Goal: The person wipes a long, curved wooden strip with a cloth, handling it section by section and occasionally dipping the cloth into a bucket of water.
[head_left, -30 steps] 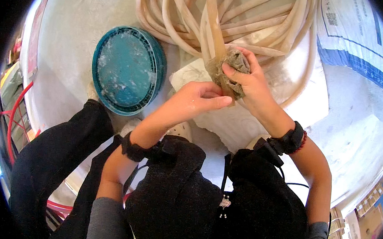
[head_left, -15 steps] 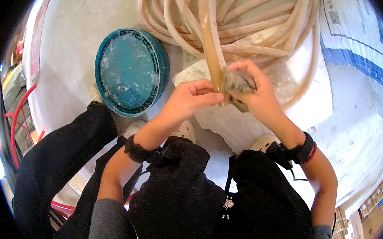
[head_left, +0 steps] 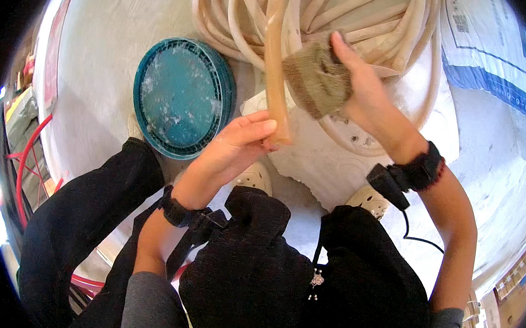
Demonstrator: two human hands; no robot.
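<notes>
My left hand [head_left: 239,136] pinches the lower end of a tan, flexible hose [head_left: 275,67] between thumb and fingers. The hose runs up from there toward the far edge. In my right hand [head_left: 367,89] is an olive-brown cloth [head_left: 319,79], crumpled and ribbed like knitwear, with the thumb raised along its far side. The cloth hangs just right of the hose, and whether the two touch is hard to tell. Behind both hands lies a large heap of pale hose loops [head_left: 379,35].
A round teal tub [head_left: 179,97], its top dusted white, stands left of my hands. A worn white sheet [head_left: 303,161] lies below the hose. At the far right is a white-and-blue bag [head_left: 495,64]. Another person's dark-trousered leg [head_left: 99,195] reaches in at left.
My right hand has moved up and away from the hose end with the cloth, which now shows more fully. My left hand has shifted slightly left, still on the hose.
</notes>
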